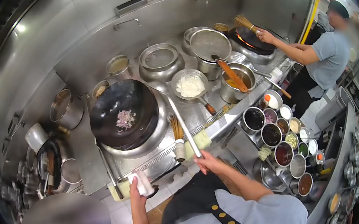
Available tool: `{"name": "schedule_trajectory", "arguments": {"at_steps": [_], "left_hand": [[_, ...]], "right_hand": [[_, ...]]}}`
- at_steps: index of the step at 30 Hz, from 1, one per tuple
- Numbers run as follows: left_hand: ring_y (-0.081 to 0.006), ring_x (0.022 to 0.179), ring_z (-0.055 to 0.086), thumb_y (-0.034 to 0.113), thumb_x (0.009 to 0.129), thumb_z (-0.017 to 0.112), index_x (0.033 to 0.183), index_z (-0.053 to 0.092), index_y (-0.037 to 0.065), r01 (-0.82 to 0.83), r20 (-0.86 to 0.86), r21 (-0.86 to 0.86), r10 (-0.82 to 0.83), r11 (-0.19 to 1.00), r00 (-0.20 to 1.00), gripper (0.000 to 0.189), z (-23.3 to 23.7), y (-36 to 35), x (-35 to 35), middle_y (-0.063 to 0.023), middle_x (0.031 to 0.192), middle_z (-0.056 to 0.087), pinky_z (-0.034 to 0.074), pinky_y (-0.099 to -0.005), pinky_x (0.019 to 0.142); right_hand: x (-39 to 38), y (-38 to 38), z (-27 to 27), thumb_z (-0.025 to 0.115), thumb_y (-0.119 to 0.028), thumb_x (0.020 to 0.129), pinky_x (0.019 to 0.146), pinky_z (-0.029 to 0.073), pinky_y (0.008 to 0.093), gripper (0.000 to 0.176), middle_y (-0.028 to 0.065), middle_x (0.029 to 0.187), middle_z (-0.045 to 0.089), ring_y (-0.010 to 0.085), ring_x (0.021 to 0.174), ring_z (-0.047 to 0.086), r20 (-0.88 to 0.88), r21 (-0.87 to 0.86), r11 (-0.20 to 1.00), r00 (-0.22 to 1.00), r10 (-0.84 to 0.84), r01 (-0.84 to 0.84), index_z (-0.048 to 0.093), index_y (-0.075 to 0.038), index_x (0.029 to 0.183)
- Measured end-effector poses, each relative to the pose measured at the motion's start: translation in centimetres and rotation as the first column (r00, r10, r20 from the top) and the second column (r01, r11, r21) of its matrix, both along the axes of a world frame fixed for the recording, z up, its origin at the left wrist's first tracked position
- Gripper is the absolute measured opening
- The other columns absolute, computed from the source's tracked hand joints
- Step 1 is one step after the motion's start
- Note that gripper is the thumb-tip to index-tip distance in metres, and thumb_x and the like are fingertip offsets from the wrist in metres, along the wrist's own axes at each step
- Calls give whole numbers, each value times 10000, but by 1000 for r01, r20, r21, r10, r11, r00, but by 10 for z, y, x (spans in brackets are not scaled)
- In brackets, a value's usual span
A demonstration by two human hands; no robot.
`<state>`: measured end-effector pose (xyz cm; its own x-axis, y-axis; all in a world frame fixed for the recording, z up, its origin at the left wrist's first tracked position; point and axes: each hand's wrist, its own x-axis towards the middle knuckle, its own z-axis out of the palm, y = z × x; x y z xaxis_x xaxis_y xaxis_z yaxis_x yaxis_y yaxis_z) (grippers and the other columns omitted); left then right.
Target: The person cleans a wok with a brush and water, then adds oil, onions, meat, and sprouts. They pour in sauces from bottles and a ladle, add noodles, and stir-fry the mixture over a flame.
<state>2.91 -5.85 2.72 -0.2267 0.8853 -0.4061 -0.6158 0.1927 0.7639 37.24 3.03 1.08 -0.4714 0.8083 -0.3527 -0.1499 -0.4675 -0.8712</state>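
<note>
My left hand (pixel 135 193) is closed around a folded white cloth (pixel 143 183) just in front of the stove edge. My right hand (pixel 212 162) grips the end of a long metal ladle (pixel 181 123), whose head lies beside the right rim of a black wok (pixel 102 98). Chopped purple-white pieces, which look like shallots (pixel 126 119), sit in the bottom of the wok. Between ladle and wok, a bamboo wok brush (pixel 177 132) stands at the stove's front edge. Right of the ladle, a perforated strainer (pixel 201 77) holds white slices.
A co-worker (pixel 330 57) at the far right holds a bamboo brush (pixel 244 21) over another wok (pixel 264 42) with flame showing. Pots and a mesh strainer (pixel 210 44) crowd the stove's back. Several seasoning containers (pixel 272 134) stand at right. A metal spatula (pixel 108 171) lies left of the wok.
</note>
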Motion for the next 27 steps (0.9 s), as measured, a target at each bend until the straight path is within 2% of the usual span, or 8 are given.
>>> {"name": "schedule_trajectory", "arguments": {"at_steps": [5, 7, 9, 16, 17, 22, 25, 27], "left_hand": [[-266, 815, 641, 236, 868, 630, 1240, 510, 104, 106, -428, -64, -124, 992, 895, 412, -13, -61, -25, -97, 1008, 630, 545, -345, 664], [-310, 880, 631, 303, 742, 744, 1117, 587, 59, 125, -920, -282, -305, 951, 246, 474, -19, -97, -42, -157, 975, 638, 504, -389, 804], [-362, 915, 619, 352, 712, 753, 1116, 581, 56, 20, -883, -457, -450, 889, -135, 530, -27, -138, -45, -197, 994, 641, 489, -426, 810], [-272, 808, 640, 310, 758, 704, 1064, 579, 38, 83, -538, -608, -486, 790, 689, 429, -180, -297, -78, -149, 910, 657, 512, -399, 706], [-268, 804, 639, 305, 758, 704, 1060, 580, 37, 53, -519, -593, -431, 803, 738, 422, -190, -322, -70, -147, 906, 657, 511, -397, 702], [-246, 779, 631, 280, 759, 704, 1038, 587, 33, -39, -455, -564, -271, 825, 849, 391, -219, -411, -42, -134, 888, 656, 507, -386, 685], [-234, 765, 626, 265, 759, 704, 1024, 592, 31, -88, -450, -553, -208, 829, 868, 372, -221, -436, -36, -127, 876, 655, 504, -380, 675], [-225, 755, 623, 255, 759, 704, 1016, 594, 29, -113, -457, -540, -178, 834, 871, 359, -223, -438, -40, -122, 869, 655, 502, -375, 668]], "right_hand": [[-55, 100, 23, 602, -307, 913, 348, 378, 282, 428, 28, 631, 513, 122, 427, 453, 357, 192, 981, 933, -40, -31, 437, -107, 1254], [-95, 138, 21, 594, -260, 910, 361, 371, 290, 450, 27, 637, 491, 124, 445, 445, 434, 489, 864, 893, -120, -122, 409, -94, 1285], [-136, 159, 45, 579, -218, 910, 361, 346, 284, 418, 21, 639, 477, 112, 449, 435, 487, 407, 894, 873, -38, -188, 418, -99, 1277], [-188, 146, 39, 567, -172, 877, 608, 485, 398, 563, 171, 937, 603, 296, 757, 618, 735, 505, 693, 677, -34, -514, 351, -76, 1388], [-182, 139, 32, 575, -174, 862, 747, 510, 429, 596, 217, 1064, 628, 366, 899, 644, 750, 640, 467, 627, -210, -609, 343, -76, 1402], [-158, 45, 102, 582, -178, 862, 918, 433, 459, 601, 240, 1144, 608, 434, 1072, 566, 812, 520, 559, 576, -90, -646, 343, -97, 1408], [-163, 29, 124, 556, -142, 910, 447, 436, 303, 577, 65, 774, 558, 154, 539, 538, 567, 110, 866, 747, 348, -487, 321, -130, 1437], [-175, 32, 101, 535, -150, 931, 339, 287, 236, 556, -15, 682, 405, 53, 452, 358, 582, 150, 895, 769, 263, -419, 309, -150, 1440]]}}
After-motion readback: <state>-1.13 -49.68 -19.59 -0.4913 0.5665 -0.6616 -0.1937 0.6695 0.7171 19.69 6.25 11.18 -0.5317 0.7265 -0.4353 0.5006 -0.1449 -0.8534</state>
